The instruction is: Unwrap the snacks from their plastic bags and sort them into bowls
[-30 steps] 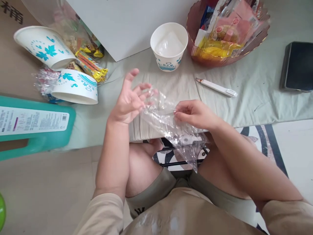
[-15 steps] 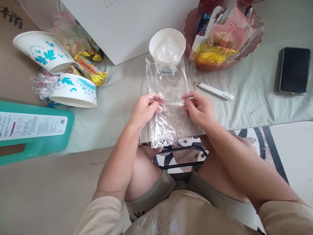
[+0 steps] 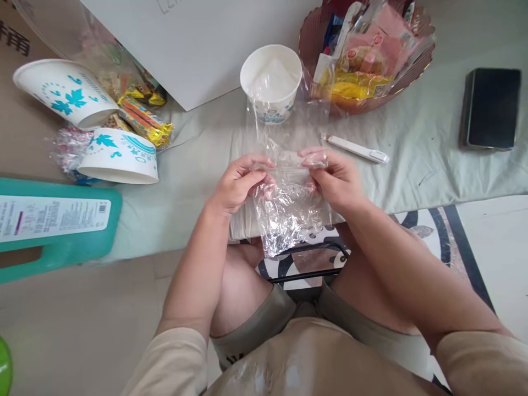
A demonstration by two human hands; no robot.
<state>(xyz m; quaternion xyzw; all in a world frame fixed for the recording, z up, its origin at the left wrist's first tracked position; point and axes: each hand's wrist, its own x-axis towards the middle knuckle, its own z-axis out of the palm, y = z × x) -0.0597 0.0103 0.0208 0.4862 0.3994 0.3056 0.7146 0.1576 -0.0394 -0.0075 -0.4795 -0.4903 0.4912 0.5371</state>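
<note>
A clear plastic bag [image 3: 284, 214] is stretched between my two hands, crinkled and shiny, its lower end hanging past the table's front edge. My left hand [image 3: 244, 180] pinches the bag's left side, thumb against fingers. On the other side my right hand [image 3: 333, 175] pinches it the same way, with the film lying over its fingertips. The bag's far part reaches toward a white paper cup [image 3: 270, 104] with a blue pattern, standing upright with something whitish and translucent inside. To the right of the cup, near my right hand, lies a white utility knife [image 3: 358, 149].
At the back right stands a pinkish scalloped bowl [image 3: 391, 96] of packaged snacks. A black phone-like case [image 3: 493, 109] lies far right. On the left are two tipped paper cups [image 3: 119, 157], wrapped snacks [image 3: 144, 121] and a teal jug [image 3: 99, 242]. A white box [image 3: 198, 49] stands behind.
Both hands still grip the bag; its held middle is now gathered and folded over the fingers, and its lower end spreads wider. The view has shifted slightly.
</note>
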